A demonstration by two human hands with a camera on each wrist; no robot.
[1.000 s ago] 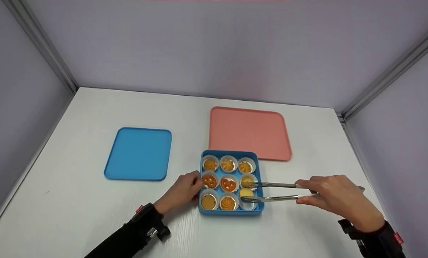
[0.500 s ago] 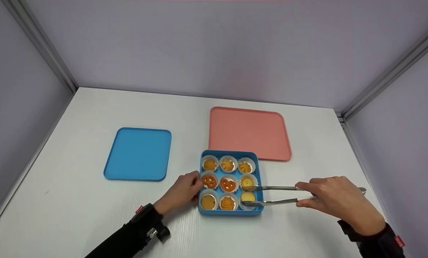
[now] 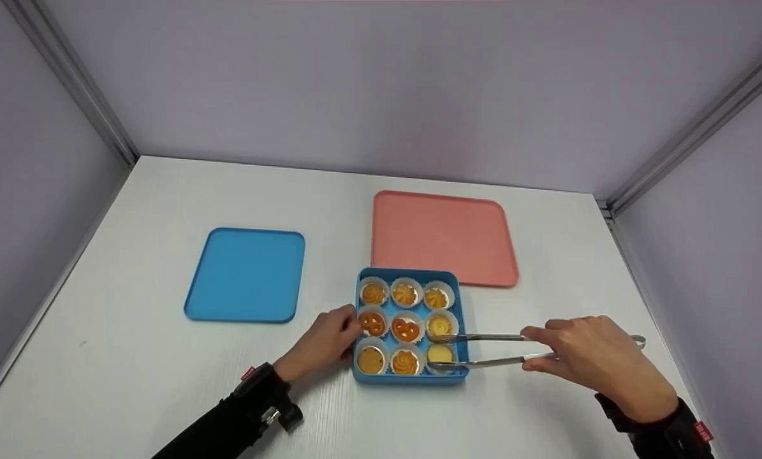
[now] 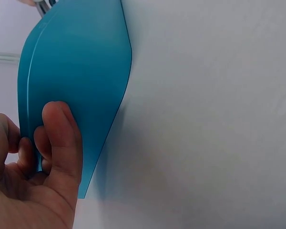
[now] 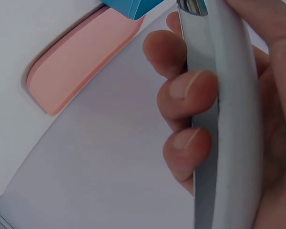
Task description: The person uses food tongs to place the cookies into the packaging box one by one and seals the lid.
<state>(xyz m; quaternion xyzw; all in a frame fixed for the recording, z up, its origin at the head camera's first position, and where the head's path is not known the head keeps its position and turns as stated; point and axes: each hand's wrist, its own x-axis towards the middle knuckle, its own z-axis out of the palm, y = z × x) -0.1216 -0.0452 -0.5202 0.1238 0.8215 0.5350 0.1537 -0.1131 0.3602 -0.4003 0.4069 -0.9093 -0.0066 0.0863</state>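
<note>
My left hand (image 3: 322, 338) holds the left wall of a blue box (image 3: 411, 378); in the left wrist view its thumb lies against the box's outer wall (image 4: 81, 57) with other fingers curled at the rim. My right hand (image 3: 600, 357) grips metal tongs (image 3: 495, 363), and in the right wrist view several fingers curl round the tongs' pale handle (image 5: 236, 119). The tong tips stand apart over the box's right column. Between them a plain round yellow cookie (image 3: 440, 353) sits in the front right paper cup. Behind it lies another yellow cookie (image 3: 439, 326).
Several paper cups in the box hold swirled cookies (image 3: 405, 363) and pretzel-shaped ones (image 3: 405, 329). A pink tray (image 3: 444, 236) lies behind the box, which overlaps its front edge in the head view. To the left is a blue tray or lid (image 3: 247, 274) on the white table (image 3: 132, 382).
The tongs have come down and toward the front. The plain yellow cookie has moved from above into the front right cup. My left hand has stayed at the box.
</note>
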